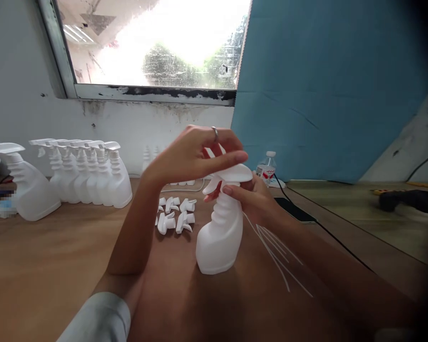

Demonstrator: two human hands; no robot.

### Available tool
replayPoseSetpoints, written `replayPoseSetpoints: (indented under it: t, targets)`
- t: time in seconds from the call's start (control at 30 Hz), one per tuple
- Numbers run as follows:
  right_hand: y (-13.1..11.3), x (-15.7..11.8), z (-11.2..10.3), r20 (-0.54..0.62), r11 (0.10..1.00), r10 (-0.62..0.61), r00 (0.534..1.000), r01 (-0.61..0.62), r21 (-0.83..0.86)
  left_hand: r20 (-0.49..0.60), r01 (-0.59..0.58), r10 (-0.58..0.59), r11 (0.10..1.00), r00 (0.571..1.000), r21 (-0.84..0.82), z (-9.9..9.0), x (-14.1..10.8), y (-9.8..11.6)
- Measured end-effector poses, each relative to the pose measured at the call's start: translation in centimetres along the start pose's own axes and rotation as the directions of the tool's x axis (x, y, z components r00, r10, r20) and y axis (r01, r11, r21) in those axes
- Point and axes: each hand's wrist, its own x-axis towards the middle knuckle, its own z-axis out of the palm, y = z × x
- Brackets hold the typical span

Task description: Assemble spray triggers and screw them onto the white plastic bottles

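Note:
A white plastic bottle [219, 242] stands upright on the brown table in front of me, with a white spray head [235, 174] at its top. My left hand [203, 152], a ring on one finger, arches over the spray head with its fingers curled round it. Below it, my right hand [251, 194] wraps the neck just under the head, thumb in front. Several loose white spray heads [166, 223] lie behind and left of the bottle. Thin white tubes [276, 251] lie to its right, partly behind my right forearm.
A row of white spray bottles [103, 180] stands at the left, with another bottle [32, 190] nearer the edge of view. Behind my right hand are a small labelled bottle [266, 168] and a dark phone [294, 210] with a cable. A window and blue sheet are behind.

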Motion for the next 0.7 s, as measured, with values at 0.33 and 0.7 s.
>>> replayPoseSetpoints:
  t: [0.33,0.7]
  targets:
    - [1.00,-0.53,0.47,0.033,0.978,-0.011,0.999,0.004,0.211,0.082,-0.007,-0.002,0.995,0.997,0.104,0.98,-0.02,-0.51]
    - [1.13,-0.37,0.87,0.025,0.955,-0.020,0.999,0.012,0.297,0.103,0.013,-0.023,0.996,0.994,0.092,0.97,-0.01,-0.55]
